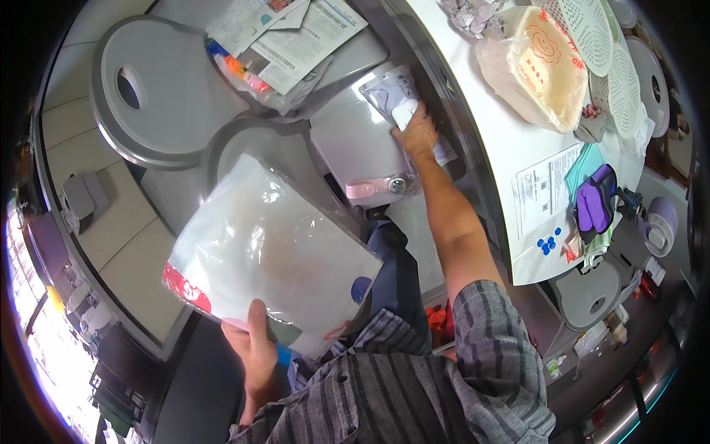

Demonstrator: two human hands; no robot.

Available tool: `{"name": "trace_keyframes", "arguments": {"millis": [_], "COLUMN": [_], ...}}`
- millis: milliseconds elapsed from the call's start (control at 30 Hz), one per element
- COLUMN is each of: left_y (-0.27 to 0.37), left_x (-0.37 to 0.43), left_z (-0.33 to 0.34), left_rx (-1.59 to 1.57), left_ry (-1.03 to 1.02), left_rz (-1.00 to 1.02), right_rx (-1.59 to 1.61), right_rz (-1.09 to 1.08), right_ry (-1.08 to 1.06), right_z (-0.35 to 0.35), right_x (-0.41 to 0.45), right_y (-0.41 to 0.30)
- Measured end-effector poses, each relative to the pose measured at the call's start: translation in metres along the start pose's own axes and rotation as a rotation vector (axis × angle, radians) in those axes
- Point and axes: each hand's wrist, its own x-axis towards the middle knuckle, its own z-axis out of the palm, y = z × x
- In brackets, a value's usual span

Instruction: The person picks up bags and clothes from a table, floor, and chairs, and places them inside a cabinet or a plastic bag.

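Observation:
My left hand (pixel 252 344) grips the lower edge of a large, flat, clear plastic package (pixel 272 250) with white contents and red, blue and green patches, thumb on top. My right hand (pixel 417 133) reaches onto a grey chair seat (pixel 355 139) beside the table and has its fingers around the lower end of a printed plastic pouch (pixel 388 94) with a white part. On the same seat, nearer to me, lies a pink strap with a round dial or disc (pixel 371 187) in clear wrapping. Another clear packet lies partly under my right wrist.
Newspapers (pixel 310 41) and a colourful plastic bag cover another chair seat. A grey chair back (pixel 161 89) stands at the upper left. The white table (pixel 499 166) holds a bag-lined basket (pixel 535 72), papers, a purple pouch (pixel 596 200) and several blue caps (pixel 546 244).

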Motion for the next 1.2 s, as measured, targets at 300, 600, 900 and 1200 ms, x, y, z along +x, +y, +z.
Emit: {"name": "trace_keyframes", "arguments": {"millis": [300,600,900,1200], "left_y": [0.003,0.016,0.022,0.071], "left_x": [0.004,0.011,-0.008,-0.093], "left_z": [-0.005,-0.015,0.059,0.112], "left_rx": [0.028,0.075,-0.118,-0.406], "left_ry": [-0.094,-0.304,-0.825,-1.139], "left_rz": [0.063,0.205,0.063,-0.186], "right_rx": [0.266,1.872,1.439,0.462], "right_rz": [-0.359,-0.027,-0.266,-0.446], "right_ry": [-0.039,-0.744,-0.029,0.663], "right_z": [-0.071,-0.232,-0.360,-0.347], "right_x": [-0.073,-0.250,-0.442,-0.517], "right_y": [-0.026,0.058,0.060,0.001]}}
